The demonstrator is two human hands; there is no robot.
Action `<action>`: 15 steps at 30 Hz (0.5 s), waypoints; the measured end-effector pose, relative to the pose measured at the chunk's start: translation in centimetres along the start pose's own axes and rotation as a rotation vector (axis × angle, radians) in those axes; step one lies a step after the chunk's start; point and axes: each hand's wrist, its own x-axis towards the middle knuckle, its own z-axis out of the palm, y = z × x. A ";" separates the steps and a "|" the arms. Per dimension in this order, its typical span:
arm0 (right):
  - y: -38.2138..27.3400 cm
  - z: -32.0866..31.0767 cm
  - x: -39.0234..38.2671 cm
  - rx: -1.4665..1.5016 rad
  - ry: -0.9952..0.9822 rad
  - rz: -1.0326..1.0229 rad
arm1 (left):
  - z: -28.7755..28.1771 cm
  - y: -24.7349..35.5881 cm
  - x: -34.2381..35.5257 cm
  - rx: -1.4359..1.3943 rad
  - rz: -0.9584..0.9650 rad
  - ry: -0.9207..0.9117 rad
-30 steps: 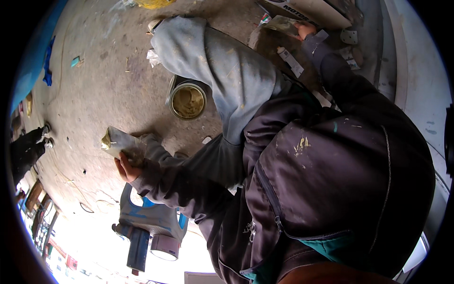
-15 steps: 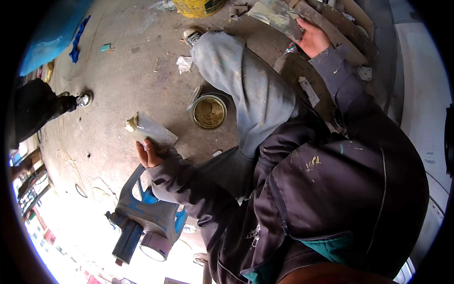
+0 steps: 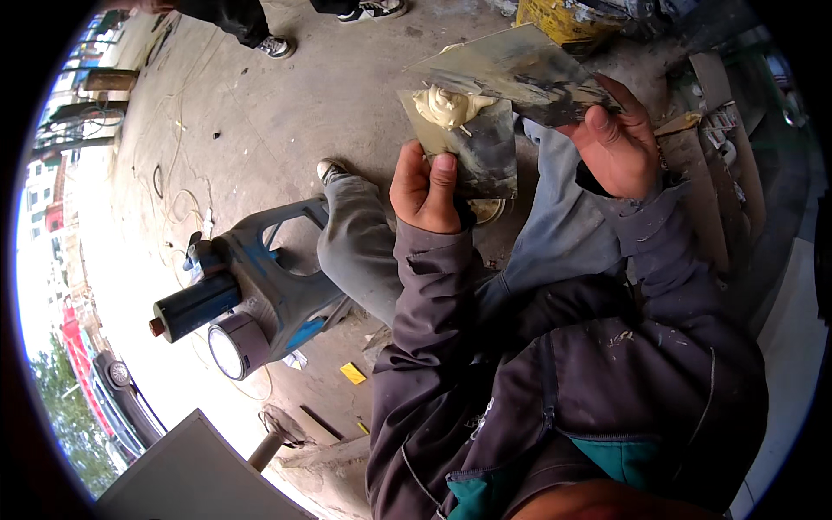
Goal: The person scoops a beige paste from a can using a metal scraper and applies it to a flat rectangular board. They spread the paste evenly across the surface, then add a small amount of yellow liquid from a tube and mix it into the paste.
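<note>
My left hand (image 3: 425, 186) grips a flat metal spreader (image 3: 485, 158) bearing a thick cream dollop of putty (image 3: 446, 108) near its upper edge. My right hand (image 3: 620, 143) is closed on a second, putty-smeared metal spreader (image 3: 529, 65), whose blade slants over the top of the left one, just above the dollop. Both blades touch or nearly touch. Beneath the left blade, an open round can (image 3: 488, 213) shows only part of its rim between my grey-trousered legs.
Left of my legs stands a grey-blue plastic stool (image 3: 295, 277) with a dark cylinder (image 3: 195, 308) and tin (image 3: 236, 347). A co-worker's legs (image 3: 238, 19) are at upper left, a yellow bucket (image 3: 559, 22) at top, cardboard pieces (image 3: 702, 199) at right, a white board (image 3: 195, 472) at lower left.
My hands have come together from wide apart: the left spreader moved right and up, the right one swung leftward to overlap it. The view has shifted, bringing the stool higher in the picture.
</note>
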 end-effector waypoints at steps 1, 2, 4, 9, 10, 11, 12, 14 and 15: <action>0.4 0.2 0.0 -0.045 -0.009 0.016 | 0.0 0.8 0.1 -0.009 0.024 0.019; 0.6 0.4 0.1 -0.092 -0.016 0.030 | -0.2 1.4 0.2 -0.019 0.047 0.035; 0.8 1.2 0.3 -0.051 -0.018 -0.023 | -1.4 1.7 0.5 0.067 0.039 -0.004; 0.1 1.4 0.7 -0.330 -0.054 -0.053 | -3.2 2.0 0.6 0.194 -0.004 -0.010; -0.1 1.3 0.6 -0.370 -0.067 -0.043 | -3.0 2.0 0.8 0.141 -0.008 -0.037; -0.4 1.4 0.8 -0.409 -0.094 -0.052 | -2.9 2.2 1.0 0.141 -0.003 -0.034; -0.7 1.7 1.0 -0.450 -0.118 -0.062 | -3.1 2.2 0.8 0.139 0.001 -0.033; -1.2 2.6 2.2 -0.447 -0.193 -0.117 | -3.5 1.9 1.3 0.197 0.073 -0.004; -1.4 2.7 2.7 -0.475 -0.209 -0.104 | -3.8 2.1 1.5 0.228 0.064 -0.019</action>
